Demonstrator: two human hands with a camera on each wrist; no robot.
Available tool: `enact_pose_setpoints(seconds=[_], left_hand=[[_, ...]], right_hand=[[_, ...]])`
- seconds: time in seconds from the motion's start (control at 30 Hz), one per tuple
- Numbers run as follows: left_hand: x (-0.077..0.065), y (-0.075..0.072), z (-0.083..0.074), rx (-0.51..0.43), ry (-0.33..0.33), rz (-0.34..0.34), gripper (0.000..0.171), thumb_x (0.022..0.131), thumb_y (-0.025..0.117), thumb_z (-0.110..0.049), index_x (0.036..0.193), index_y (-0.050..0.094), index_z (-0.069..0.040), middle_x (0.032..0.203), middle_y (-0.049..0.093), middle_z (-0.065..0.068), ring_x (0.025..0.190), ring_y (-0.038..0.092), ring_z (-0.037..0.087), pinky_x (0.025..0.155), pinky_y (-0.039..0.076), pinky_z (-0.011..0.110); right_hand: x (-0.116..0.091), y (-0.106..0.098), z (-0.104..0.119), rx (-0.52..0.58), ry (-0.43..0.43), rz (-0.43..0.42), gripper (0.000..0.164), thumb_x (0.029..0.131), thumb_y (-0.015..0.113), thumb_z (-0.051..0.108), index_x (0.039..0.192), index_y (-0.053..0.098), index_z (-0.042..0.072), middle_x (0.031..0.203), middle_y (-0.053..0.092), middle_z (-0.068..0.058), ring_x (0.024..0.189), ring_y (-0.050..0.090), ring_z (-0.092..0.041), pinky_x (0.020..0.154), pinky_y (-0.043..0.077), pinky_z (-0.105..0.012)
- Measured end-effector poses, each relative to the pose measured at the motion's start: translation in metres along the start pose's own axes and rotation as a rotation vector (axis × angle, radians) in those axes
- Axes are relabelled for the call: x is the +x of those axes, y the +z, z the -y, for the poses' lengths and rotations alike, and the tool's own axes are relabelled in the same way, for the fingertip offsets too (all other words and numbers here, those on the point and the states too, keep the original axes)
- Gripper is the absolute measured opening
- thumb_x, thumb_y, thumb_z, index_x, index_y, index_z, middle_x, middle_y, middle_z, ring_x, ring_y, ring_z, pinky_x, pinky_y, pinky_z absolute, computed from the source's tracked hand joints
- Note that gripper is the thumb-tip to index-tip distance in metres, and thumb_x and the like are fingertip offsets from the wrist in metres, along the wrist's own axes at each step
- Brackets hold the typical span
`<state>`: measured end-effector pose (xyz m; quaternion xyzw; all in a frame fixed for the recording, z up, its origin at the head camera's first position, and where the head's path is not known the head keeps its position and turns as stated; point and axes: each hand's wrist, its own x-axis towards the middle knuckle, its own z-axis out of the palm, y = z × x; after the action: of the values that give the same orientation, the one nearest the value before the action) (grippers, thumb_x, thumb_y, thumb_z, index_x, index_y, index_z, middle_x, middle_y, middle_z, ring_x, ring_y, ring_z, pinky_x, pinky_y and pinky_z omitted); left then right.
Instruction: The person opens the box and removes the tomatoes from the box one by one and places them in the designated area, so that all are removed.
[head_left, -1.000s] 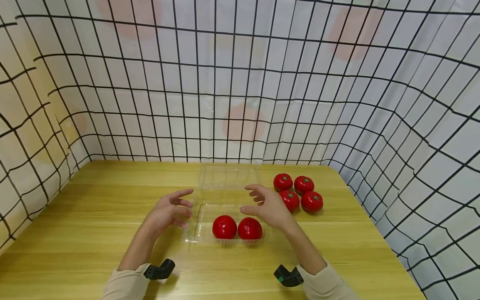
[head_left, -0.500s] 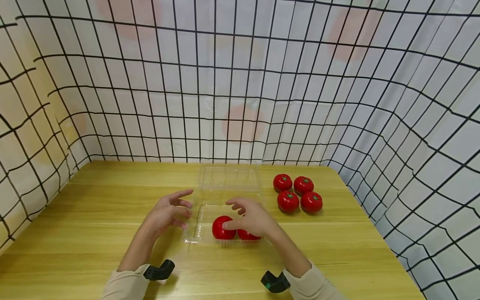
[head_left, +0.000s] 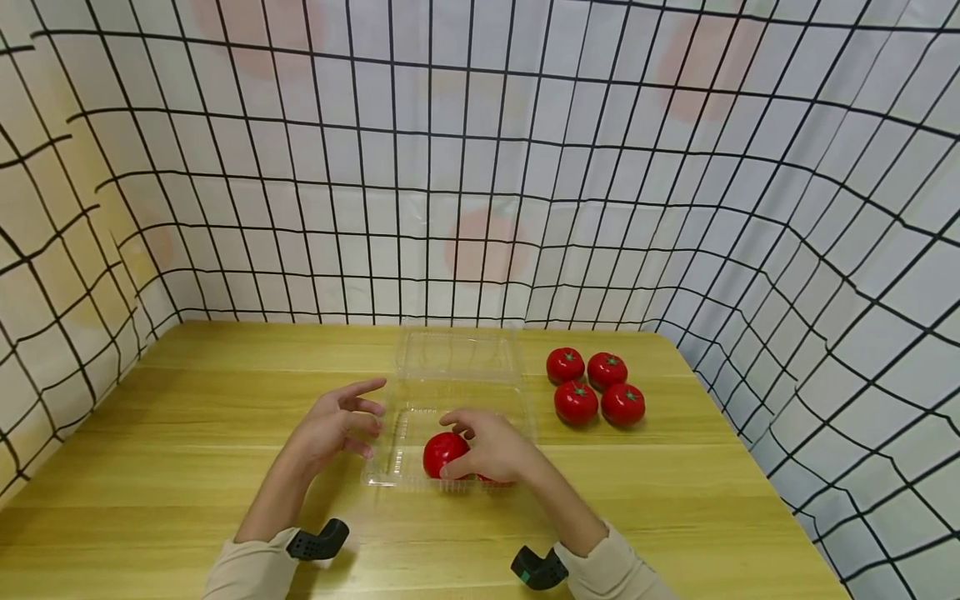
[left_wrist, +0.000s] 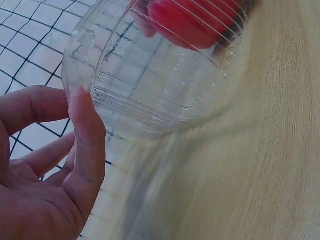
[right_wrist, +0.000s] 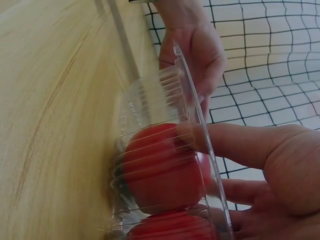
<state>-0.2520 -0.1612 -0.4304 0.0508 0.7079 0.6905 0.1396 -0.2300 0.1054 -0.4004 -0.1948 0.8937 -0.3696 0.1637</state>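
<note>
A clear plastic clamshell container [head_left: 408,433] lies with its lid [head_left: 457,354] folded back on the table. Inside, near its front wall, sit two red tomatoes side by side. My right hand [head_left: 491,450] reaches in and holds the left tomato [head_left: 441,454], thumb in front and fingers behind. That hand covers most of the other tomato [right_wrist: 172,227], which shows in the right wrist view. At the container's left side, my left hand [head_left: 333,429] pinches the rim between thumb and finger, as the left wrist view shows.
Several more red tomatoes [head_left: 576,403] with green tops stand grouped on the wooden table [head_left: 187,433] to the right of the container. A white wall with a black wire grid [head_left: 450,208] closes off the back and both sides.
My right hand has come left and down from above the container's right side onto the left tomato, which has shifted slightly left. The left hand has stayed at the rim.
</note>
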Motion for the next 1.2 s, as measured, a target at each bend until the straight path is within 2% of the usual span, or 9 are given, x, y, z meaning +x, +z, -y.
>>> enact_pose_setpoints(seconds=[0.3,0.53,0.7,0.83,1.03,1.2], left_hand=[[0.0004,-0.0007,0.0,0.002,-0.005,-0.004,0.07,0.09,0.059,0.005,0.155,0.038,-0.004,0.119,0.056,0.024,0.08,0.062,0.02,0.057,0.061,0.031],[0.0,-0.0009,-0.0004,-0.002,-0.004,0.0,0.069,0.09,0.059,0.005,0.155,0.038,-0.004,0.119,0.056,0.023,0.08,0.063,0.021,0.057,0.061,0.031],[-0.0007,-0.0003,-0.0007,-0.005,-0.005,0.001,0.069,0.09,0.059,0.005,0.155,0.038,-0.003,0.118,0.057,0.022,0.08,0.063,0.02,0.057,0.061,0.031],[-0.0012,-0.0006,-0.0001,-0.01,-0.001,0.004,0.069,0.09,0.059,0.005,0.155,0.037,-0.003,0.116,0.057,0.022,0.079,0.063,0.019,0.057,0.061,0.03],[-0.001,-0.0011,-0.0002,-0.004,0.0,0.002,0.069,0.09,0.058,0.005,0.155,0.037,-0.003,0.117,0.057,0.022,0.078,0.062,0.019,0.057,0.061,0.03],[-0.0005,-0.0015,-0.0006,0.005,-0.004,0.0,0.068,0.091,0.057,0.005,0.155,0.037,-0.003,0.119,0.056,0.023,0.079,0.062,0.02,0.057,0.061,0.031]], right_hand=[[0.0,0.0031,0.0001,-0.038,0.051,0.03,0.063,0.082,0.082,0.026,0.138,0.059,0.009,0.127,0.065,-0.009,0.113,0.061,-0.026,0.096,0.056,-0.047],[-0.0002,0.003,0.0001,-0.044,0.079,0.044,0.061,0.082,0.082,0.027,0.136,0.059,0.012,0.125,0.065,-0.009,0.112,0.061,-0.026,0.095,0.056,-0.048],[0.0009,0.0039,0.0002,-0.053,0.081,0.005,0.061,0.078,0.085,0.03,0.132,0.062,0.011,0.121,0.066,-0.01,0.108,0.061,-0.026,0.092,0.057,-0.046],[0.0023,0.0046,0.0012,-0.01,0.096,-0.041,0.061,0.074,0.088,0.03,0.127,0.065,0.012,0.118,0.066,-0.011,0.106,0.061,-0.026,0.089,0.057,-0.047],[0.0028,0.0036,0.0018,0.067,0.122,-0.113,0.055,0.076,0.086,0.034,0.124,0.066,0.017,0.111,0.067,-0.007,0.1,0.06,-0.025,0.084,0.056,-0.044],[0.0024,0.0003,0.0042,0.095,0.117,-0.154,0.056,0.076,0.085,0.037,0.124,0.064,0.017,0.112,0.066,-0.007,0.101,0.06,-0.026,0.082,0.057,-0.043]])
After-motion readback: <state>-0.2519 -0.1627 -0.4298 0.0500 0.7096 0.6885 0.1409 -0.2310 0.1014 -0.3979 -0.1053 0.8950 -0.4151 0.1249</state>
